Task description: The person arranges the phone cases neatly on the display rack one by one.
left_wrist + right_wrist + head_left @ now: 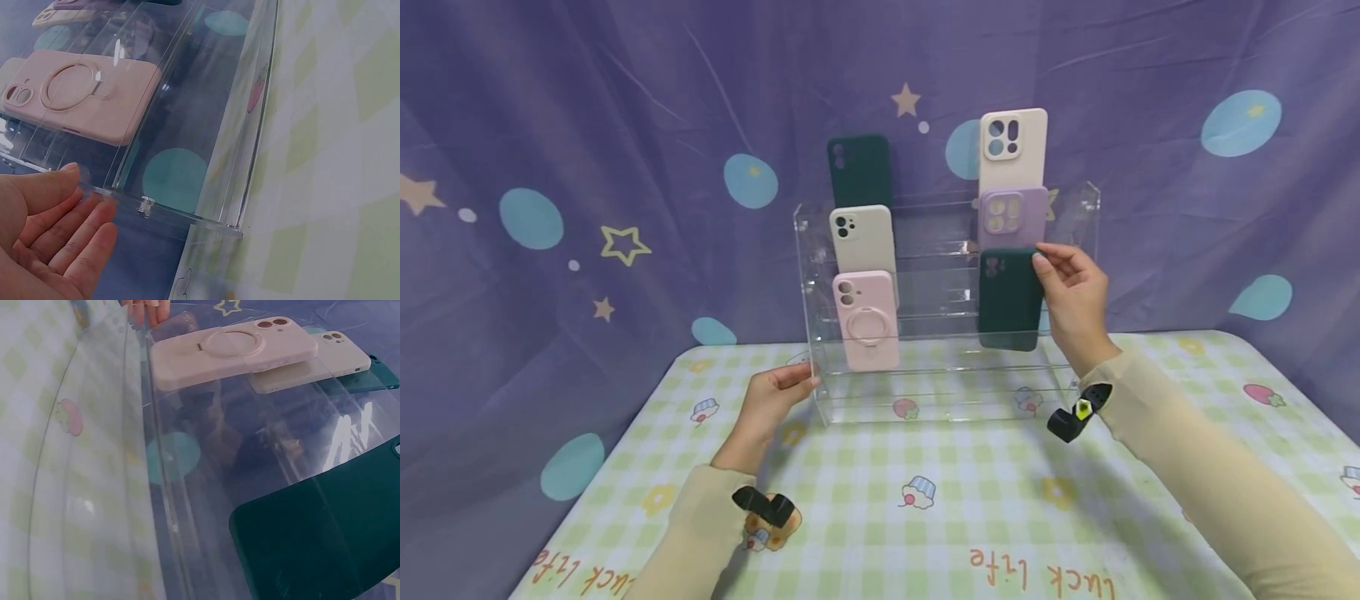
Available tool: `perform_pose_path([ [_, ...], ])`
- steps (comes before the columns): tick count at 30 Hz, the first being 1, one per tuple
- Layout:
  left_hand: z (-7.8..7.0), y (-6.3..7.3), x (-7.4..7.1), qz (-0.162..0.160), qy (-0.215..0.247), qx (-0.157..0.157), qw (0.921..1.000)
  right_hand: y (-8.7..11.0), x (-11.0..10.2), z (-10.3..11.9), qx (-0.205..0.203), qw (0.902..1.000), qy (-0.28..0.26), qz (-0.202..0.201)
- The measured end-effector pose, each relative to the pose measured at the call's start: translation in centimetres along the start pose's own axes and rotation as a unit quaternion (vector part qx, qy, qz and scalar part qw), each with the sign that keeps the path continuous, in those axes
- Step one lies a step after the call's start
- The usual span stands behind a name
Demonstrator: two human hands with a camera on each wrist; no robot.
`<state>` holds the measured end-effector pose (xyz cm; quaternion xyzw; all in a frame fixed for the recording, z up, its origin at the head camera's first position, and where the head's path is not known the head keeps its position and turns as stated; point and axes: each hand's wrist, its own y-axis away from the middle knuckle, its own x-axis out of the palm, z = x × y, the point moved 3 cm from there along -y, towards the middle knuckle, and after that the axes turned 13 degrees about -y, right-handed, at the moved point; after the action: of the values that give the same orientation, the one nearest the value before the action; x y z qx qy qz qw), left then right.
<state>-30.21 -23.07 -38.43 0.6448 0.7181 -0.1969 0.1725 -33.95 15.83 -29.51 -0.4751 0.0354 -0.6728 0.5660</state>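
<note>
A clear acrylic display rack [940, 379] stands on the table with phone cases in two columns. My right hand [1078, 292] pinches the upper right edge of a dark green phone case [1009, 300], in the lowest tier of the right column; the right wrist view shows this green case [325, 531] large, with the hand out of frame. My left hand [771, 408] touches the rack's left side panel, its fingers [87, 259] loosely extended at the panel's edge. Near it, a pink case with a ring [868, 325] sits in the lowest left tier.
Behind the pink case stand a white case [861, 237] and another dark green case [861, 171]. At right, a lilac case [1013, 217] and a cream case [1030, 162] rise in tiers. A checked cloth [850, 517] covers the table; a purple curtain [647, 167] hangs behind.
</note>
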Motion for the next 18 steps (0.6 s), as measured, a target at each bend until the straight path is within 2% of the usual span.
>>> perform_pose_path([
  [6,0.02,-0.13,-0.02,0.002,0.0,0.003,1.0,0.66,-0.79,-0.46,0.036,0.9992,0.016,-0.004],
  [18,0.01,-0.02,-0.01,0.002,-0.005,0.004,1.0,1.08,-0.43,-0.92,0.079,0.9954,0.041,0.037],
])
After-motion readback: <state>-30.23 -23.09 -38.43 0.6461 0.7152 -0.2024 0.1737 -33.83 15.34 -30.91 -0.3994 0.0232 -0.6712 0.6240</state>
